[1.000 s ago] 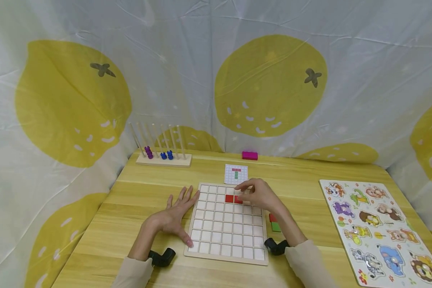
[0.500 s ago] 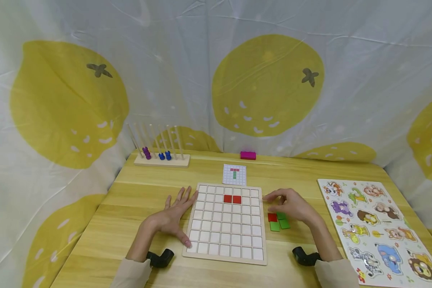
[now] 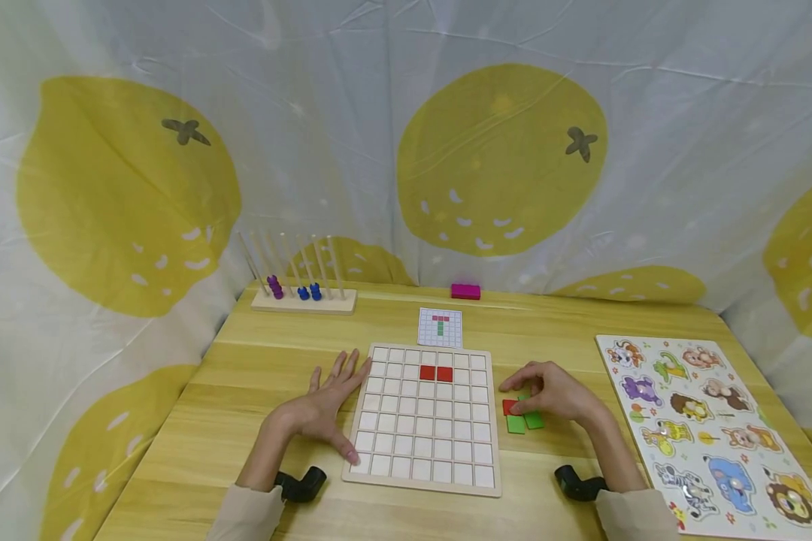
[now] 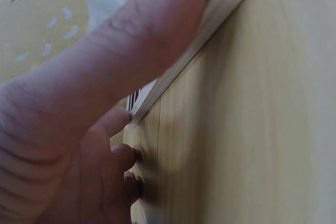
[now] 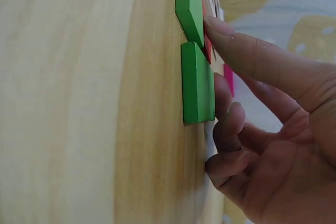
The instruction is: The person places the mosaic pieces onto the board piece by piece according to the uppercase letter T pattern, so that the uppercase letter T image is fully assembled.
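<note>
Foremost, we see two beige sleeves (image 3: 250, 517) and, at each wrist, a black mount (image 3: 301, 485) above the wooden table (image 3: 413, 518). Along the right side lies an animal puzzle (image 3: 700, 381), its printed pieces set in a pale panel. The left hand (image 3: 321, 413) is spread, fingers extended and clasping nothing: we find the thumb on the near left corner of the wooden grid board (image 3: 424, 448) and the forefinger against its left rim. The right hand (image 3: 558, 392) is loosely bent beside the right rim, thumb and forefinger apart; we see no tile held between them. The thumb tip is at the loose red tile (image 3: 508, 406), though we cannot tell whether it presses there. Next to that tile lie green tiles (image 3: 516, 424), some partly covered by the hand. On the board, two red tiles (image 3: 428, 373) occupy adjoining cells in the second row from the far edge. Just beyond lies a pattern card (image 3: 440, 328) bearing a T with red bar and green stem. Farther back, we note a peg stand (image 3: 304, 303) with purple and blue counters, a magenta box (image 3: 465, 291) and a lemon-print curtain (image 3: 504, 158).
</note>
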